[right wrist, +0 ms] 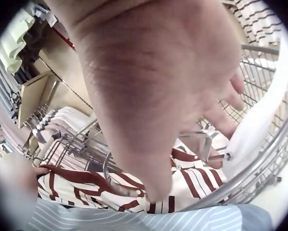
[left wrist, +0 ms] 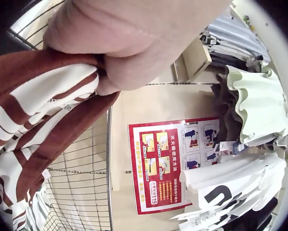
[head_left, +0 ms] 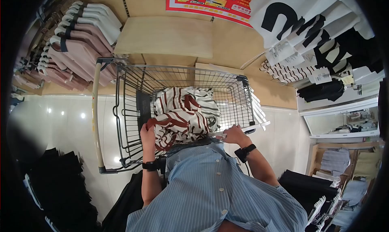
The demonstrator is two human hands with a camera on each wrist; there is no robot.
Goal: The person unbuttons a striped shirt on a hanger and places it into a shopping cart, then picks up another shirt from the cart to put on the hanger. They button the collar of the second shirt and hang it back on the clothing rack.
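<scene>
A white shirt with brown stripes and brown trim (head_left: 178,122) lies bunched in the shopping cart (head_left: 182,67). My left hand (head_left: 147,136) pinches its brown edge near the handle end of the cart, as the left wrist view shows close up. Beside it in the basket is white cloth with dark stripes (head_left: 210,102). My right hand (head_left: 236,135), at the cart's near side, has its fingers curled about a white hanger (right wrist: 259,120) with metal fittings (right wrist: 209,143). The hanger slants across the near rim. Part of the striped shirt lies below this hand in the right wrist view.
Pink and white tops (head_left: 83,41) hang at the back left. A red fire-extinguisher notice (left wrist: 163,163) is on the wooden wall, with white printed shirts (head_left: 296,21) to its right. Black clothes (head_left: 60,187) stand at the lower left, more racks at the lower right.
</scene>
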